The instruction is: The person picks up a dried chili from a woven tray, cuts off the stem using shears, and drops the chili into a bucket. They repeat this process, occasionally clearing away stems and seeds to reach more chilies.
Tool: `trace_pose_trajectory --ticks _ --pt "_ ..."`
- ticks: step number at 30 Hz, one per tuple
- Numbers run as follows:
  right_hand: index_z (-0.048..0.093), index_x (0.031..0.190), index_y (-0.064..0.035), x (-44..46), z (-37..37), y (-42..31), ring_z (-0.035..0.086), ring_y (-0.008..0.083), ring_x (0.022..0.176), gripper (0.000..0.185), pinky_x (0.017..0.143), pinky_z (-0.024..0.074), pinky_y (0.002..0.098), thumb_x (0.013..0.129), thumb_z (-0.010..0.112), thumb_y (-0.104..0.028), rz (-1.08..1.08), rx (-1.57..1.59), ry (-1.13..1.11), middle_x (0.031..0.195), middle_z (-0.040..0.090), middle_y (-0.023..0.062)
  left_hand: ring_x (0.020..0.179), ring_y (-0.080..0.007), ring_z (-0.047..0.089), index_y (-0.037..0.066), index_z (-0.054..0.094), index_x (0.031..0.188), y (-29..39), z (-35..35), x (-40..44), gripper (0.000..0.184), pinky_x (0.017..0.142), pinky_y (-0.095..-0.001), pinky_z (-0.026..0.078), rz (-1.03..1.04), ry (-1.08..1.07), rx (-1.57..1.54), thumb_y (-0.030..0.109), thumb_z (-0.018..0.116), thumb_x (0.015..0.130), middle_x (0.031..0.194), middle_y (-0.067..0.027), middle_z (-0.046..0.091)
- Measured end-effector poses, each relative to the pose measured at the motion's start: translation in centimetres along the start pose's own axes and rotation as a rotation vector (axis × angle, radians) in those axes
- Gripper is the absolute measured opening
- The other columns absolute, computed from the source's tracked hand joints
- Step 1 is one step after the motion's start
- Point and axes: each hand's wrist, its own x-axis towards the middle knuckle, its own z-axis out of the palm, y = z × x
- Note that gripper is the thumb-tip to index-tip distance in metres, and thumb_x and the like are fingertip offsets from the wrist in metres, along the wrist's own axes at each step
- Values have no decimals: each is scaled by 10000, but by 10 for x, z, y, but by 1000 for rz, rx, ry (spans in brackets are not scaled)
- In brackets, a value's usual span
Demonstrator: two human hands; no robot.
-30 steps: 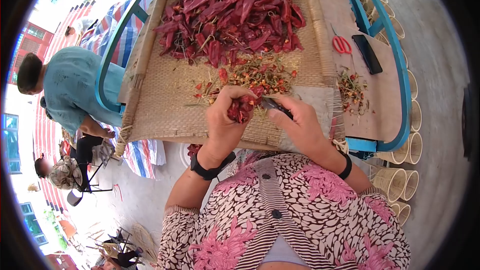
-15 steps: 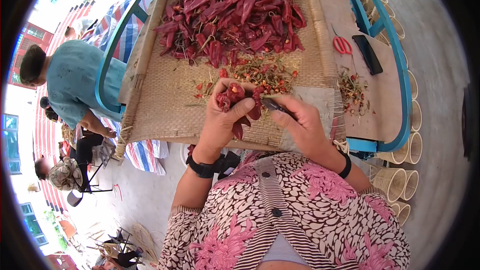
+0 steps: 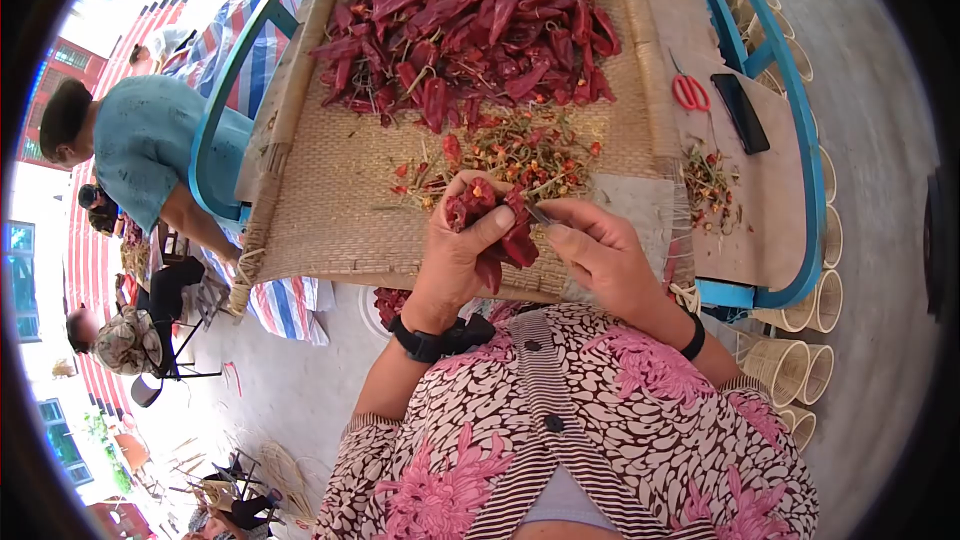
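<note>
My left hand [image 3: 455, 252] is closed round a few dried red peppers [image 3: 517, 243], their cut or opened ends facing up. Close on its right, my right hand [image 3: 605, 252] grips a small dark metal tool [image 3: 540, 214], whose tip points at the top of one pepper; most of it is hidden in the fingers. Both hands are above the near edge of a woven tray [image 3: 310, 225]. Beyond them lies a heap of pepper stems and caps [image 3: 545, 155], and at the far end a large pile of dried red peppers [image 3: 480, 25].
Red-handled scissors [image 3: 690, 93], a black phone [image 3: 740, 112] and a small stem heap [image 3: 710, 185] lie on the board at right. A blue metal frame [image 3: 812, 180] surrounds the tray. Pale baskets [image 3: 775, 370] stand right. A person in teal [image 3: 165, 145] is at left.
The pale stem seen between pepper and right hand no longer shows. The held peppers have shifted and show more red skin. More of a container of peppers appears below my left wrist.
</note>
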Motion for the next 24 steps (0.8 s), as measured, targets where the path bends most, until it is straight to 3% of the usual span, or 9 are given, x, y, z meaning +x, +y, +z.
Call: trace_pose_trajectory --ticks 3,5,8,11,14,17,20,22,24 --pt "563 1179 -40 -1 -7 -5 399 41 445 260 404 322 205 993 525 -218 333 442 -134 736 510 -8 872 -155 613 65 516 1050 0 -3 0 300 808 -324 519 -37 -54 -109 55 722 832 1004 -48 601" --pt "544 1168 -43 1 -7 -4 334 15 424 264 382 273 187 989 531 -236 450 715 -190 715 482 -19 869 -165 616 64 518 1058 -1 -6 1 297 807 -324 521 -69 -85 -161 49 715 835 997 -48 603" --pt "523 1150 -61 7 -7 0 313 12 409 244 358 262 184 990 530 -246 470 784 -217 695 454 -25 862 -161 619 62 519 1075 -5 -10 3 299 793 -311 524 -61 -75 -189 41 703 840 987 -46 608" --pt "552 1130 -37 5 -8 -4 440 71 451 251 412 352 213 975 553 -235 308 373 -73 742 532 6 850 -138 616 53 527 1084 -6 -10 6 285 762 -282 523 -43 -17 -83 35 690 850 984 -44 615" --pt "578 1117 5 11 -7 10 577 134 605 284 527 442 261 950 590 -224 -261 -573 92 832 608 28 835 -107 609 43 549 1074 -4 -10 5 251 727 -248 512 -70 43 65 28 679 860 973 -39 626" --pt "591 1105 30 7 -4 4 630 172 759 304 623 471 293 928 619 -216 -375 -906 181 904 645 36 818 -90 604 36 573 1055 -5 -14 6 212 707 -232 503 -127 34 132 23 671 868 948 -30 636" --pt "590 1110 25 5 -4 6 631 169 750 288 623 471 290 935 611 -202 -375 -925 198 888 641 37 808 -85 602 29 584 1044 -5 -11 4 191 700 -233 499 -147 39 99 25 665 871 924 -25 642" --pt "590 1110 26 3 -3 8 637 182 757 274 630 477 297 939 604 -188 -1 -370 173 891 644 39 802 -85 601 26 584 1041 -4 -7 3 190 699 -238 499 -168 61 66 31 663 869 916 -23 642" --pt "590 1110 22 2 -2 10 640 193 758 265 633 480 306 942 597 -183 132 -155 153 891 647 42 793 -87 599 23 582 1042 -4 -4 2 196 699 -244 500 -210 89 36 40 662 864 914 -24 640"
